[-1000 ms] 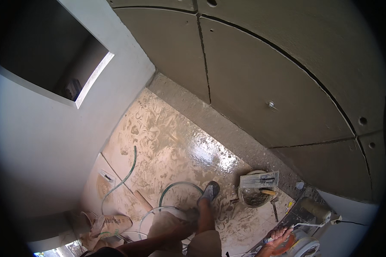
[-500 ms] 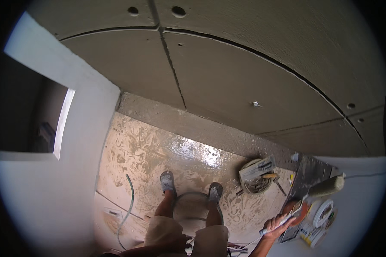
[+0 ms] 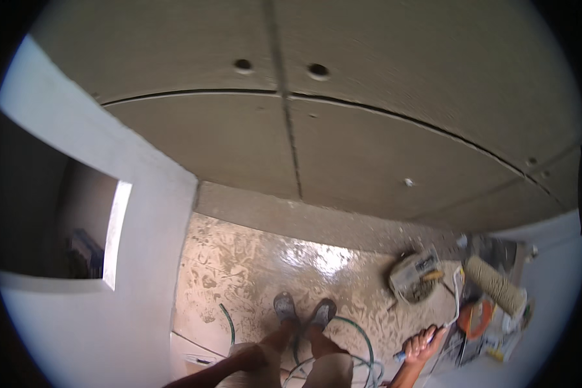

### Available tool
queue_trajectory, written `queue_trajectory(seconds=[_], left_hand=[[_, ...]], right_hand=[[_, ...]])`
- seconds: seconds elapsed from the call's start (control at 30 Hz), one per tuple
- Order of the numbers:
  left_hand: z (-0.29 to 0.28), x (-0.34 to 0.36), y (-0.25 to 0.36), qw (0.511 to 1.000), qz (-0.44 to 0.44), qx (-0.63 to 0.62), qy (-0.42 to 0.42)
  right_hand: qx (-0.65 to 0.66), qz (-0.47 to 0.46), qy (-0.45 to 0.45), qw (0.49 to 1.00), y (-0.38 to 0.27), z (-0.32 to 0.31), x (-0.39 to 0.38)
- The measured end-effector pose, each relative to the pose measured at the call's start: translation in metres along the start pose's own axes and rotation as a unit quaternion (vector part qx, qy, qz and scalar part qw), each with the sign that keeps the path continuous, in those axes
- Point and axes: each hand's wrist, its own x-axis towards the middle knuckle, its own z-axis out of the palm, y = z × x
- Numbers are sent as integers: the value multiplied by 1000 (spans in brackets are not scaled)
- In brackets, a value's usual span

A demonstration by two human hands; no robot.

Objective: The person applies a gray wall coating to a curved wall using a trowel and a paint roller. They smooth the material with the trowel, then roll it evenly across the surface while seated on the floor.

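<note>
In my right hand (image 3: 422, 346) is the handle of a paint roller (image 3: 496, 285), with my fingers wrapped round it. The roller's thick, cream-coloured sleeve is held out over the lower right, clear of the wall. My left forearm (image 3: 223, 372) reaches in from the bottom edge across my shorts. The fingers of that hand are dark and blurred against my leg, so what they do does not show. Ahead stands a grey-brown plastered wall (image 3: 368, 149), cut by dark grooves and pierced by several round holes.
A bucket (image 3: 398, 284) with a trowel and other tools on it stands at the right. An orange bowl-like thing (image 3: 476, 320) lies near white tubs (image 3: 507, 323). A green hose (image 3: 362, 330) loops by my feet over the wet, smeared tile floor (image 3: 220, 258). A white wall with an opening (image 3: 149, 258) stands left.
My view has shifted, so the wall sits lower in it. My feet have come closer together. The roller sleeve has swung round, and my right hand still grips the handle.
</note>
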Motion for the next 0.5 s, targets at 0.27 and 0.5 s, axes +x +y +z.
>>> queue_trajectory(seconds=[0.27,0.5], left_hand=[[-384,-63,126,807,-185,114,550],[-544,-68,183,547,8,384,744]], right_hand=[[-395,23,311,864,44,5,33],[-485,-219,329,781,28,-119,90]])
